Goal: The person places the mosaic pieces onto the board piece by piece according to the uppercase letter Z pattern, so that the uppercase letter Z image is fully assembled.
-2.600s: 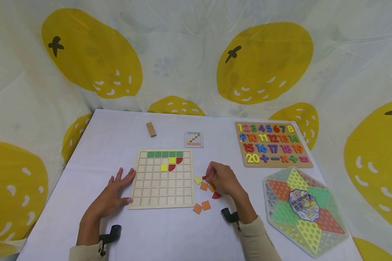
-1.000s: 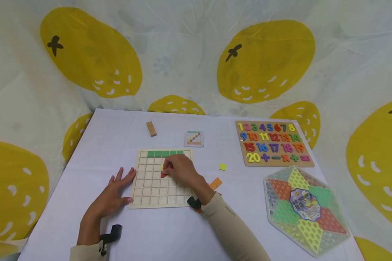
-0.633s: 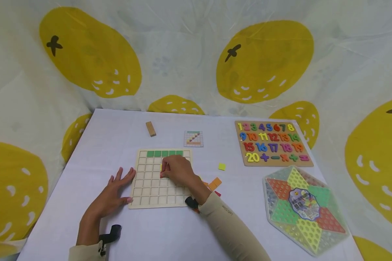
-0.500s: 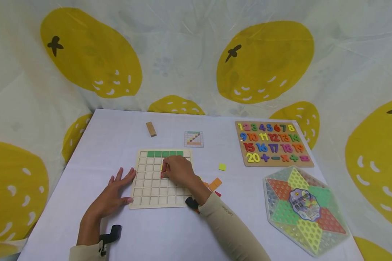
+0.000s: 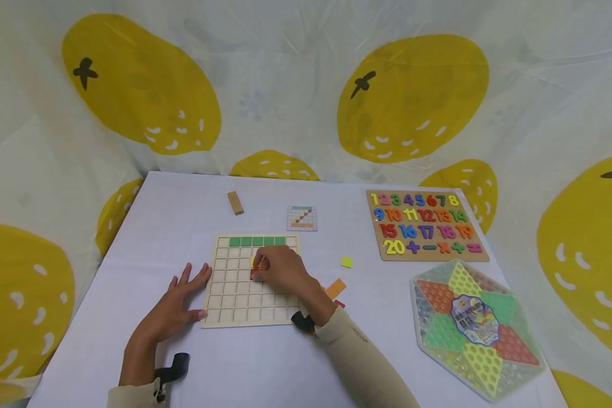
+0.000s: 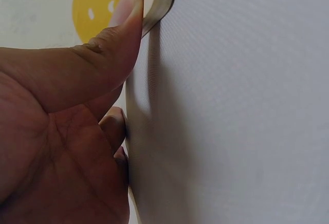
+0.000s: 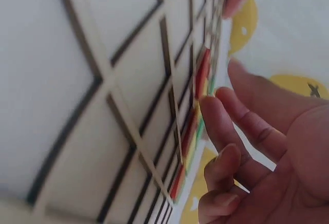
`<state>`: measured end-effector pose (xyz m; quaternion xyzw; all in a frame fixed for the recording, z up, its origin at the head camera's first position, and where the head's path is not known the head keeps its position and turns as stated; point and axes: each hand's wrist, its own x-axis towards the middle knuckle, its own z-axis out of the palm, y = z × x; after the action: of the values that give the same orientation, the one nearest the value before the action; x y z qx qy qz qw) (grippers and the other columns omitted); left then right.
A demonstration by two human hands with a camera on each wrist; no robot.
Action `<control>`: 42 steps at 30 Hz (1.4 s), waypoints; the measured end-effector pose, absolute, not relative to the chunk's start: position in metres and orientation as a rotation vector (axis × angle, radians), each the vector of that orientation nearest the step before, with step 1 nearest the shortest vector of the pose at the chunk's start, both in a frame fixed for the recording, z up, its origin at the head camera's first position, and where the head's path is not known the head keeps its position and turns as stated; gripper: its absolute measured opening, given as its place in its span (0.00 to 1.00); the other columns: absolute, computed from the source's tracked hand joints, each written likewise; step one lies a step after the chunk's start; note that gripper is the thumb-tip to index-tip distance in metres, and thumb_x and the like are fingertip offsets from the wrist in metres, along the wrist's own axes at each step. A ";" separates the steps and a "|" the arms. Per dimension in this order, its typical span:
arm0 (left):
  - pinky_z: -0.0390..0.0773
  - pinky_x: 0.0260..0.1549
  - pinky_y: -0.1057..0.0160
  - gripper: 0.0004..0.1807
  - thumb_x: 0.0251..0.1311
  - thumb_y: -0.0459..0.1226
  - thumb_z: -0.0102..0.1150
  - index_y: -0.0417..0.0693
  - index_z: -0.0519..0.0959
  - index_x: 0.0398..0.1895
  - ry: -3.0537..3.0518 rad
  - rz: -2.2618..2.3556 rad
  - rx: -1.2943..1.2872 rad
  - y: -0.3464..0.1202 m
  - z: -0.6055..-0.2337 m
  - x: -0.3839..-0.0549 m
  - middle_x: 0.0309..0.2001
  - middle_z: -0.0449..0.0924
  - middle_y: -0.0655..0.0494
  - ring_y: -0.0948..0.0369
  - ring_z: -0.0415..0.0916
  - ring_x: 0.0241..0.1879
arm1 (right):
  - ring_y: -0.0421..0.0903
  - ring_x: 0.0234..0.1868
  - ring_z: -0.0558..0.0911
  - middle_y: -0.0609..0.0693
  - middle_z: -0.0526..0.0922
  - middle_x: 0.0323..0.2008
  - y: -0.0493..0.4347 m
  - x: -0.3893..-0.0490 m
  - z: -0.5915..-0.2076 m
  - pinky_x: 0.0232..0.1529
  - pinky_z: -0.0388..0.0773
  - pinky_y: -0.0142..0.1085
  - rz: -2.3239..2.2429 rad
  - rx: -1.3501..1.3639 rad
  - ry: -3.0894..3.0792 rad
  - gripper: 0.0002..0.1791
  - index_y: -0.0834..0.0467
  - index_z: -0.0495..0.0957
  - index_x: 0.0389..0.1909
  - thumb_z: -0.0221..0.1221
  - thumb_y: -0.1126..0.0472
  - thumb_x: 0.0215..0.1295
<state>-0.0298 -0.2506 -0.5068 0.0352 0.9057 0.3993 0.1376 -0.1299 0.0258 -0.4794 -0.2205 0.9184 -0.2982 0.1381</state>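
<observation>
A wooden grid board [image 5: 234, 311] carries a row of green square tiles [image 5: 257, 242] near its far edge. My left hand [image 5: 175, 309] steadies the board's left edge with spread fingers, the thumb at the near corner. Over the board's middle is my right hand [image 5: 283, 271], thumb at a red quarter-round tile [image 5: 253, 275] and index fingertip by a yellow tile [image 5: 253, 262]. In the right wrist view, that red tile [image 7: 203, 74] lies in a grid cell, thumb and fingers apart above it. The right hand hides other tiles in the head view.
Loose orange tiles [image 5: 335, 288], a red tile [image 5: 339, 304] and a yellow tile [image 5: 347, 262] lie right of the board. A pattern card [image 5: 302, 219] and wooden block [image 5: 236, 203] sit behind it. Further right are a number puzzle [image 5: 428, 225] and a hexagonal game box [image 5: 476, 331].
My right hand has moved left from the loose tiles onto the board, bringing the red tile into a cell. Some loose tiles shifted right. Its fingers barely move lately; the left hand stays put.
</observation>
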 end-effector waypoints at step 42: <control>0.26 0.83 0.32 0.60 0.46 0.29 0.80 0.53 0.58 0.85 2.622 1.152 0.116 -0.251 -0.508 -0.031 0.86 0.49 0.46 0.39 0.26 0.87 | 0.46 0.31 0.76 0.47 0.77 0.28 0.117 -0.115 -0.474 0.29 0.73 0.35 -0.720 -0.291 2.715 0.15 0.52 0.81 0.33 0.80 0.60 0.55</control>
<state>-0.0307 -0.2510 -0.5081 0.0402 0.9061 0.3981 0.1373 -0.1145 0.1172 -0.4736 -0.1018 0.9494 -0.2517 0.1580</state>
